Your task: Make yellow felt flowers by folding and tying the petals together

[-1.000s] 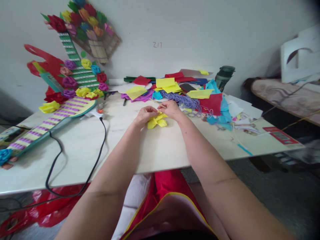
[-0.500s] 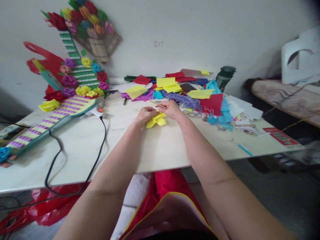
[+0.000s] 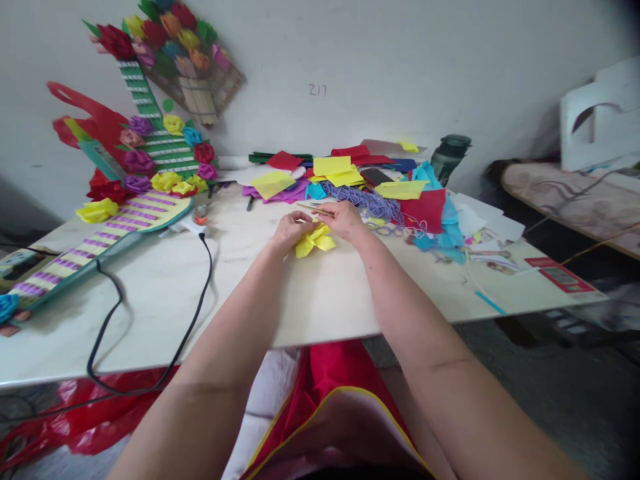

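A yellow crepe-paper flower [image 3: 315, 241] with spread petals is held just above the table, between my two hands. My left hand [image 3: 291, 231] pinches its left side, fingers closed. My right hand [image 3: 345, 220] is closed around a thin tan stick [image 3: 311, 208], whose tip points left over the flower. The right fingertips also seem to touch the flower's upper edge; the exact contact is too small to make out.
Behind my hands lie coloured paper sheets [image 3: 333, 165], purple yarn [image 3: 365, 200] and a dark bottle [image 3: 449, 160]. At left stand a flower-decorated striped craft [image 3: 115, 233] and a glue gun [image 3: 193, 223] with a black cord [image 3: 206, 293]. The table's front edge [image 3: 320, 341] is near me.
The yellow flower has shifted and turned slightly, its petals now a little further right. Both hands keep nearly the same place and grip.
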Action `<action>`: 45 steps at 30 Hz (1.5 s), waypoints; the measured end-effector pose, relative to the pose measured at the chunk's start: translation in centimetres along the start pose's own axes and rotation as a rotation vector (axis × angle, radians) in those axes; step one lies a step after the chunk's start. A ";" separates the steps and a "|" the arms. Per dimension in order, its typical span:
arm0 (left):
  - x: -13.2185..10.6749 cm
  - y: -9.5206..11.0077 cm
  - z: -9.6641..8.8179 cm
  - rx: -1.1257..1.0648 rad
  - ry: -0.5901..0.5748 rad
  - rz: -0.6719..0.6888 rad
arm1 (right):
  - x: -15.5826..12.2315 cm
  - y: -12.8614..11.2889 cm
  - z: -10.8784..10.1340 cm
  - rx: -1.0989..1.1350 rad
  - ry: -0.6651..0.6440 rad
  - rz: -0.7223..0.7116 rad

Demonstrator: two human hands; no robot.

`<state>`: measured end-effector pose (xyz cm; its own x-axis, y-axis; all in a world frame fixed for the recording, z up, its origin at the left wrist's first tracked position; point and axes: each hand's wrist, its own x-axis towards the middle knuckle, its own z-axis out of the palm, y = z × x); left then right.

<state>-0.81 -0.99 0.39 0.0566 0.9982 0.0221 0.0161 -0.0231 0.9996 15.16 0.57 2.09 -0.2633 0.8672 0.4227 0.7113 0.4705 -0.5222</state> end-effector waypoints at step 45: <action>0.8 -0.9 -0.7 -0.147 -0.080 -0.019 | 0.2 0.6 0.4 0.021 0.044 -0.066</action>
<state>-1.48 -0.10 -0.45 0.1374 0.9905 0.0071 -0.1278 0.0106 0.9917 15.31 1.06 1.56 -0.2802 0.8262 0.4888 0.6790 0.5305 -0.5075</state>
